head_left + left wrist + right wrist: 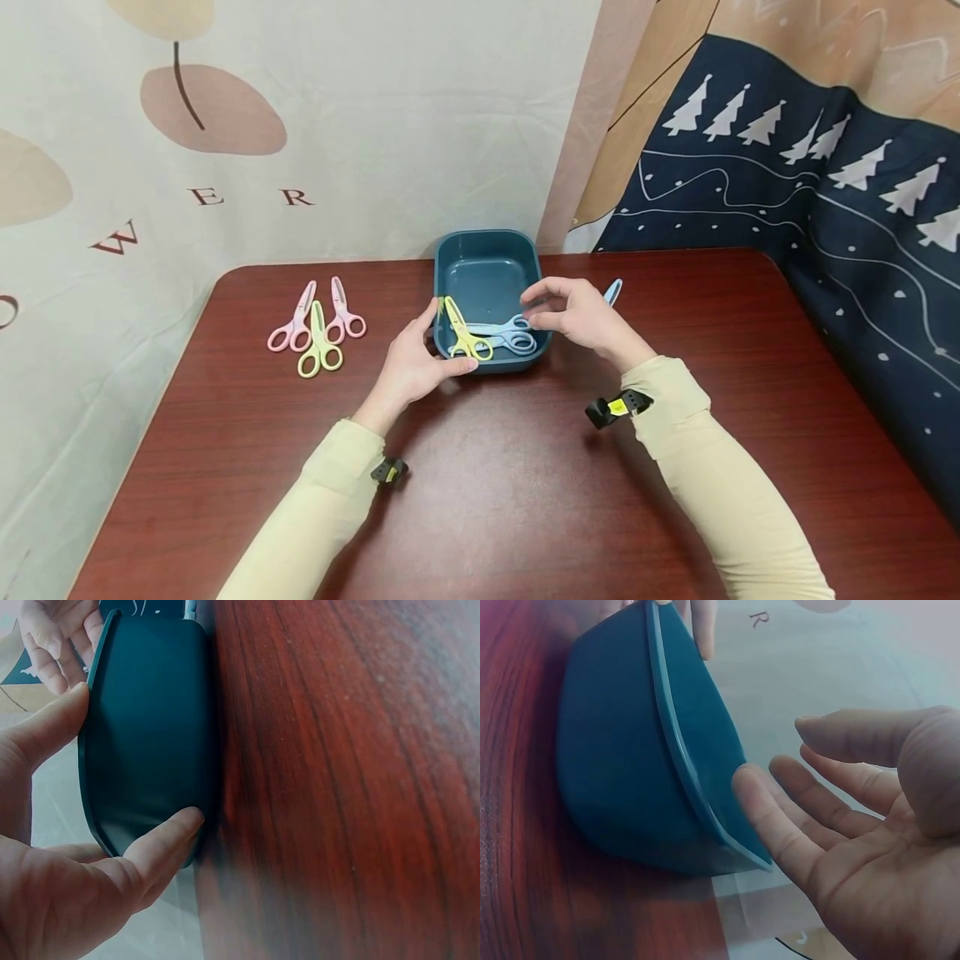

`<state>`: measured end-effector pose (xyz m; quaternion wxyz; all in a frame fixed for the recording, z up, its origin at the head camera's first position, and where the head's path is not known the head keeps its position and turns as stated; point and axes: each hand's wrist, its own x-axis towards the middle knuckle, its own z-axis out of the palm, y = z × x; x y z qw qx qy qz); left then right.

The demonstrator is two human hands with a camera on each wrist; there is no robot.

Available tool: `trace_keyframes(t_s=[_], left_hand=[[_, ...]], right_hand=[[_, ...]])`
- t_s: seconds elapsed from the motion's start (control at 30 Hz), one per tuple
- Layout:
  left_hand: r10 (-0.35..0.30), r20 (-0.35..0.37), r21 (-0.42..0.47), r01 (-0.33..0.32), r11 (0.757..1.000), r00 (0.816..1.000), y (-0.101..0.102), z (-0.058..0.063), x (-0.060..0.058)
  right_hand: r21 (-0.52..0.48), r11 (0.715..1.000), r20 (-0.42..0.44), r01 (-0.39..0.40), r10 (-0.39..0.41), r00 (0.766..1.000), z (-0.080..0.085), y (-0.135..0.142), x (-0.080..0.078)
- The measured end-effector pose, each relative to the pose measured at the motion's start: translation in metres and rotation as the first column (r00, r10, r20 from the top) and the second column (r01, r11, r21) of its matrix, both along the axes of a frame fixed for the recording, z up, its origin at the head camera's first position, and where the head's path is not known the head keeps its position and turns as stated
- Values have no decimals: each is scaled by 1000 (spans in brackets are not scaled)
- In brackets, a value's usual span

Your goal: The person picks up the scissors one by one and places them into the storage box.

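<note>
Pale sleeves (pixel 738 492) are slanting in, left hand (pixel 408 361) gripping the bin (pixel 486 279), right hand (pixel 581 317) (half-spread, empty) perhaps touching it.

Left arm (pixel 307 517) and right arm (pixel 731 483) both reach forward, angled inward; pale yellow sleeves down to wrists. Left hand (pixel 408 354) gripping, thumb spread wide of fingers. Right hand (pixel 581 317) free, fingers loosely bent, thumb apart from fingertips. Bend of left outer fingers hard to judge, partly hidden.
</note>
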<state>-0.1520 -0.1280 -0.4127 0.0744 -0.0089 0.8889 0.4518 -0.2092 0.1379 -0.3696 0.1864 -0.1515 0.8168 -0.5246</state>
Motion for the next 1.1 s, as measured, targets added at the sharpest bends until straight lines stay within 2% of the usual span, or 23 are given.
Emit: trace_keyframes(t_s=[0.33, 0.5, 0.63, 0.87, 1.1], left_hand=[[0, -2, 6, 0, 1000, 1000, -1, -2, 1], [-2, -5, 8, 2, 1000, 1000, -2, -2, 0], [0, -4, 9, 0, 1000, 1000, -1, -2, 0], [-1, -5, 21, 1, 1000, 1000, -1, -1, 1], [-7, -12, -15, 6, 1000, 1000, -1, -1, -1]], right_hand=[[-56, 996, -17, 67, -68, 998, 0, 10, 1], [-57, 990, -18, 129, -131, 991, -3, 16, 0], [-61, 981, -30, 186, -189, 982, -7, 21, 0], [-129, 956, -69, 262, -273, 960, -17, 30, 0], [-173, 933, -107, 316, -336, 936, -25, 38, -2]])
